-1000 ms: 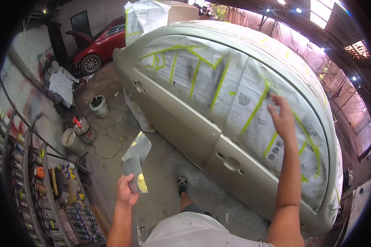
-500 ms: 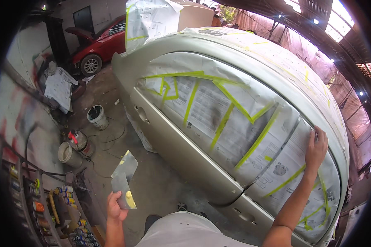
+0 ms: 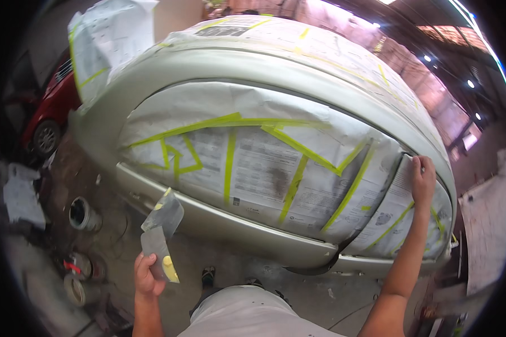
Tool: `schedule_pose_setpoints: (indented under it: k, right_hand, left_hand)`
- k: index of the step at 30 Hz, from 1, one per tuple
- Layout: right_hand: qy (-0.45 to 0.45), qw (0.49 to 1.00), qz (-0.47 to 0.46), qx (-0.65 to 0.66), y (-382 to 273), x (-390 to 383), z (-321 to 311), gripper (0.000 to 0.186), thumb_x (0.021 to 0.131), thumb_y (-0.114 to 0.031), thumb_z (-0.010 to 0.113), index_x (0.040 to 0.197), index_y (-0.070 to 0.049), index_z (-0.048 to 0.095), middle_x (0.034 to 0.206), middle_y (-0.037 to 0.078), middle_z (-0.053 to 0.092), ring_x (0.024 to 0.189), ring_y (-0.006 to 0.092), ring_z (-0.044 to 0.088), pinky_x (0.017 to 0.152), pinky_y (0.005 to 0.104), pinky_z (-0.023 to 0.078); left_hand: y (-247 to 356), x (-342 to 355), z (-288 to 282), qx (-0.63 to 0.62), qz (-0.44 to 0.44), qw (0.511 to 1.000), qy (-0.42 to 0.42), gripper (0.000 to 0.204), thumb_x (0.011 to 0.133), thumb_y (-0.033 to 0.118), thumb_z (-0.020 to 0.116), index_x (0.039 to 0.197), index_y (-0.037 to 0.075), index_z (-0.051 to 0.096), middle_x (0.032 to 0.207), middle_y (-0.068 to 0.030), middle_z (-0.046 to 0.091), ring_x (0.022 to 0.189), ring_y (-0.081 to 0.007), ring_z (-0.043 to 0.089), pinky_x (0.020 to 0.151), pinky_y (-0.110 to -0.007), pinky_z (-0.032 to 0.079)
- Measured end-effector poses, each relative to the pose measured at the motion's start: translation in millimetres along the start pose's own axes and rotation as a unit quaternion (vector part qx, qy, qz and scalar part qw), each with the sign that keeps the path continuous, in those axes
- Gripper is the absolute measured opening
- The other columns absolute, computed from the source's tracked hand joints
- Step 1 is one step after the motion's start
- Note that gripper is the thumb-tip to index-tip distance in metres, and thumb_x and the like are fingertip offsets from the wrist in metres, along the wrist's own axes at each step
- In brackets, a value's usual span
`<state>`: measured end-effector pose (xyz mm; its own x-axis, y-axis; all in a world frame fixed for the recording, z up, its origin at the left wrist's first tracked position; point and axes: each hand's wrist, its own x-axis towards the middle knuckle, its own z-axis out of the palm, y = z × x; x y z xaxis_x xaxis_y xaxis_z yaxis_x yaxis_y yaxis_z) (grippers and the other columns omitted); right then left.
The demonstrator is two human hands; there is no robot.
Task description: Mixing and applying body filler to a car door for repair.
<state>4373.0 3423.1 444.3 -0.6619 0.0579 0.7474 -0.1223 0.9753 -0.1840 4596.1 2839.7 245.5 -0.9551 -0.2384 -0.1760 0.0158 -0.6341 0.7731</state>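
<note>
My left hand (image 3: pixel 147 276) grips two thin grey sheets (image 3: pixel 156 250) with yellow patches, held upright at the lower left in front of a beige car's lower door panel (image 3: pixel 242 238). At the right, my right hand (image 3: pixel 423 178) has its fingers curled on the top edge of the masked front door window (image 3: pixel 392 202), at the upper end of the dark gap between the doors. The rear window (image 3: pixel 264 174) is covered in white printed paper with bright yellow-green tape. The roof (image 3: pixel 320 50) is wrapped in similar paper.
A red car (image 3: pixel 45 123) stands far left behind a hanging white paper sheet (image 3: pixel 109 39). Buckets (image 3: pixel 85 216) and a red-topped container (image 3: pixel 77 268) are on the floor (image 3: pixel 219 258) at lower left. A pale panel (image 3: pixel 483 230) stands at the right, and cables lie underfoot.
My view has turned, so the car lies more crosswise. My right hand has moved up and right onto the window's top edge and closed on it. My left hand still holds the sheets.
</note>
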Motion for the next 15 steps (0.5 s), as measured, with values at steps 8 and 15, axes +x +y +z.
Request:
schedule_pose_setpoints:
  k: [8,15]
  right_hand:
    - [0.020,0.998,0.056,-0.007,-39,-34,-34,0.028,0.094,-0.026,0.057,0.086,0.001,0.060,0.082,0.012,0.058,0.081,0.0280,0.054,0.074,0.0360,0.043]
    - [-0.004,0.995,0.100,0.007,-80,-104,-112,0.036,0.098,-0.031,0.052,0.084,0.002,0.056,0.080,0.011,0.054,0.079,0.0226,0.052,0.074,0.0308,0.041]
  left_hand:
    - [51,78,-36,0.030,-0.028,0.989,-0.140,0.053,0.084,0.017,0.053,0.132,-0.005,0.045,0.121,-0.0086,0.057,0.109,-0.0168,0.056,0.096,-0.028,0.043]
    - [55,119,-16,0.056,-0.077,0.970,-0.224,0.049,0.083,0.018,0.054,0.125,-0.008,0.050,0.108,-0.0112,0.061,0.096,-0.0191,0.060,0.088,-0.030,0.046]
